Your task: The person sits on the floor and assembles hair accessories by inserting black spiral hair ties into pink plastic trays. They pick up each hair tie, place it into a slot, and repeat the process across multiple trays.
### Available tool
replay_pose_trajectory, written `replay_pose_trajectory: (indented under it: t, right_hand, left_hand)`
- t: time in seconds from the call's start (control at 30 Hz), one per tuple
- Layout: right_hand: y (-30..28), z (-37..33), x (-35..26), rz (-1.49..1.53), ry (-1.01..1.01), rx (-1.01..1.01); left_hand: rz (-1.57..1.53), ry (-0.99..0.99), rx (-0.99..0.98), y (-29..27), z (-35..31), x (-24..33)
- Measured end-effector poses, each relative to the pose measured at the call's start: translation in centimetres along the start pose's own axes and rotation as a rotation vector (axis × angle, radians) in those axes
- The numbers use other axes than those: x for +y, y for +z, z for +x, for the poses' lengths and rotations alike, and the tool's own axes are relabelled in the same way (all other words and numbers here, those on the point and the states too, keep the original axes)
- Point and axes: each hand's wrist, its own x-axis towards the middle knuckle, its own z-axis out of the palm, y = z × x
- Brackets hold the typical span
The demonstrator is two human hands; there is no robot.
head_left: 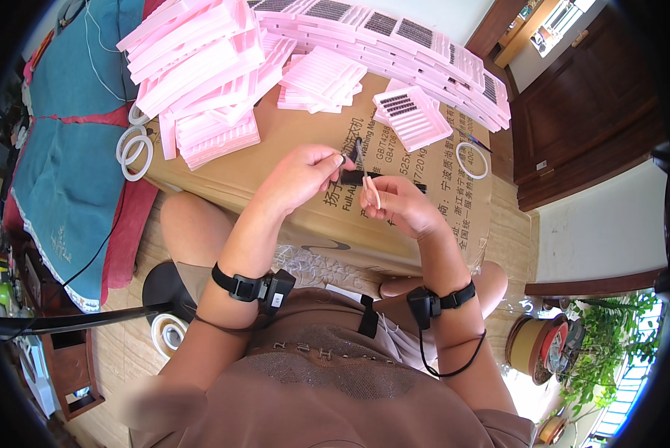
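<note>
Over the cardboard box (219, 181), our left fingers (324, 166) and right fingers (388, 189) pinch nearly closed around a small black piece (352, 178), exact grip unclear; it's probably light, delicate, best held by its edges.

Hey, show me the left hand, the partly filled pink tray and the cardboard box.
Left hand (303, 178), head view: on the back of the hand.
Partly filled pink tray (426, 130), head view: on its bare slots.
Cardboard box (291, 134), head view: on its bare top.
</note>
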Motion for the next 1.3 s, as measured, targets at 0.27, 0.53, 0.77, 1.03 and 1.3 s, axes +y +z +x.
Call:
replay_pose_trajectory:
  t: [0.27, 0.53, 0.77, 1.03, 1.3]
  right_hand:
    - [1.9, 0.7, -1.5, 0.089, -0.177, 0.368]
    - [2.5, 1.3, -1.9, 0.008, -0.301, 0.514]
    - [-1.3, 0.8, -3.3, 0.073, -0.374, 0.643]
    - [-1.1, 1.5, -3.4, 0.084, -0.396, 0.638]
    - [-0.1, 2.6, -3.7, 0.038, -0.39, 0.62]
  left_hand:
    - [-0.062, 0.122, 0.0, 1.0, -0.2, 0.2]
    - [-0.15, 0.103, -0.086, 1.0, 0.5, -0.7]
    - [-0.233, -0.141, -0.162, -0.7, -0.8, -1.1]
    - [-0.001, 0.026, -0.06, 0.1, -0.7, -1.0]
    - [-0.011, 0.031, 0.124, -1.1, -1.5, -0.6]
